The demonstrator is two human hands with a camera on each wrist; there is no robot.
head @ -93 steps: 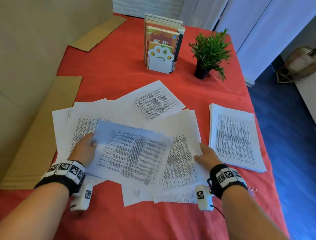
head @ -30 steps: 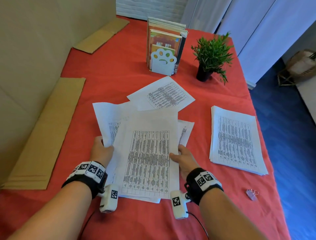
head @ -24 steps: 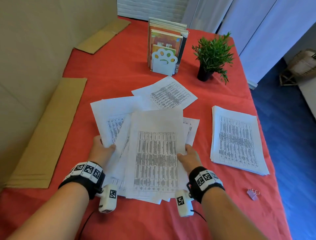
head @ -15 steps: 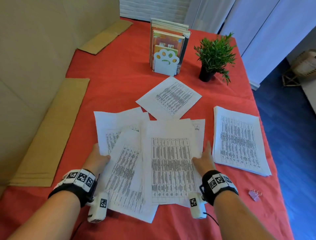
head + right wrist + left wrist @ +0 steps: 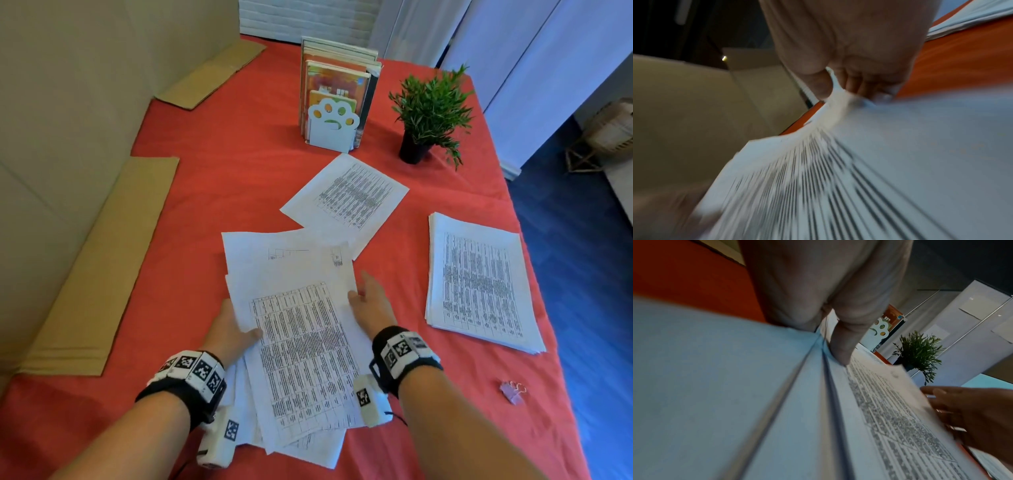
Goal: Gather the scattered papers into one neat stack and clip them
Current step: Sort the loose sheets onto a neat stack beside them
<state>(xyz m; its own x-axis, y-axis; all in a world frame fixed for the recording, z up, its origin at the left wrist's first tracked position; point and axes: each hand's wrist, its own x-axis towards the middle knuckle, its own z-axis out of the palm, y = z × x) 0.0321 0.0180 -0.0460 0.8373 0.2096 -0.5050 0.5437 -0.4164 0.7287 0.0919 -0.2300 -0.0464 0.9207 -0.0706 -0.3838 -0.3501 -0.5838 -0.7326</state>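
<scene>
My left hand and right hand both pinching the messy white printed papers near me.

A red-clothed table bears a white paw-shaped bookend of books; beside it a potted green plant, nearer printed paper sheets, flattened brown cardboard left.

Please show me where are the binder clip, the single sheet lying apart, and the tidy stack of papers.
binder clip [image 5: 512, 392], head view, on its purple body.
single sheet [image 5: 346, 202], head view, on its printed table.
tidy stack [image 5: 479, 284], head view, on the top page.
</scene>
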